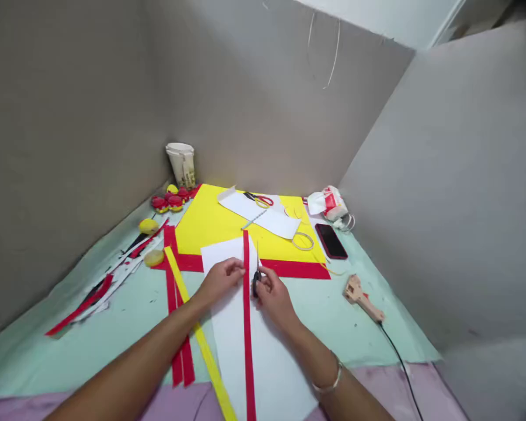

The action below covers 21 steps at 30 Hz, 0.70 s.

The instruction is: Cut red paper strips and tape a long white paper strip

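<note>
A long red strip (247,327) lies lengthwise over a white sheet of paper (230,345) in front of me. At the strip's left edge, my left hand (221,280) has its fingers curled, with the tips pinching that edge. Just right of the strip, my right hand (274,295) grips small scissors (256,282) by their dark handles. Their blades point away from me, close beside the strip and apart from it. A yellow strip (209,356) slants under my left forearm, across red strips (175,327) that are partly hidden by the arm.
Behind lies a yellow sheet (201,225) with red edging, bearing white paper, a second pair of scissors (263,201) and a tape ring (303,241). Right are a phone (331,241) and a corded glue gun (363,298). Scraps (109,289) and paper cups (182,165) stand left.
</note>
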Available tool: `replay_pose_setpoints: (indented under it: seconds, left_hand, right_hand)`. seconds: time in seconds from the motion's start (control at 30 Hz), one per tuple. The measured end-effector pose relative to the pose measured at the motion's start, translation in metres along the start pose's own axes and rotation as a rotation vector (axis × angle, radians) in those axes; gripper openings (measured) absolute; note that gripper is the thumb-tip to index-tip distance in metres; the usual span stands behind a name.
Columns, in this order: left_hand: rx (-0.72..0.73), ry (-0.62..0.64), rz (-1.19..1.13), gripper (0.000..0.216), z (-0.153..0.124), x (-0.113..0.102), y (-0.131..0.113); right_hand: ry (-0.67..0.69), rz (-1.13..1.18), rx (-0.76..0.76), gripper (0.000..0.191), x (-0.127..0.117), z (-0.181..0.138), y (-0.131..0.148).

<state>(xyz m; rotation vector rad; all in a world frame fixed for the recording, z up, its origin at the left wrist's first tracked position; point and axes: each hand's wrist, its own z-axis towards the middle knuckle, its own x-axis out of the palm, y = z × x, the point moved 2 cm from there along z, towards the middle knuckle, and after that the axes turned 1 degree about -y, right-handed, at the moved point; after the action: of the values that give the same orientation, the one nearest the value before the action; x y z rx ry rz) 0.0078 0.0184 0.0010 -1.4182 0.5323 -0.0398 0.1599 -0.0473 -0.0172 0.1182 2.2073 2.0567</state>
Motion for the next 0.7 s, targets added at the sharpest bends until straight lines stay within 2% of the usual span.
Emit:
replay_pose_setpoints:
  seconds: [0.13,0.27,0.4,0.43,0.57,0.63,0.7]
  left_hand:
    - [0.000,-0.013,0.021,0.026,0.000,0.001,-0.002]
    - [0.004,-0.081,0.120,0.027,-0.005,-0.004,-0.011]
    - [0.044,-0.171,0.299,0.026,-0.016,-0.031,-0.020]
    - [0.063,-0.202,0.438,0.028,-0.020,-0.041,-0.020]
    - [-0.029,-0.269,0.850,0.042,-0.037,-0.075,-0.001]
    - [-0.130,-0.284,1.003,0.051,-0.045,-0.079,0.014]
    - [-0.176,-0.266,1.093,0.053,-0.052,-0.074,0.026]
  right_hand:
    - [0.001,0.005,-0.005,0.041,0.000,-0.002,0.000]
    - [-0.014,0.028,0.000,0.042,-0.001,-0.002,-0.001]
    - [-0.016,0.035,0.005,0.045,0.001,-0.003,-0.001]
    - [-0.019,0.039,0.007,0.045,0.001,-0.003,-0.002]
    - [-0.026,0.050,0.018,0.047,0.003,-0.003,-0.005]
    - [-0.031,0.042,0.018,0.047,0.003,-0.003,-0.006]
    - [-0.036,0.024,0.013,0.047,0.003,-0.004,-0.006]
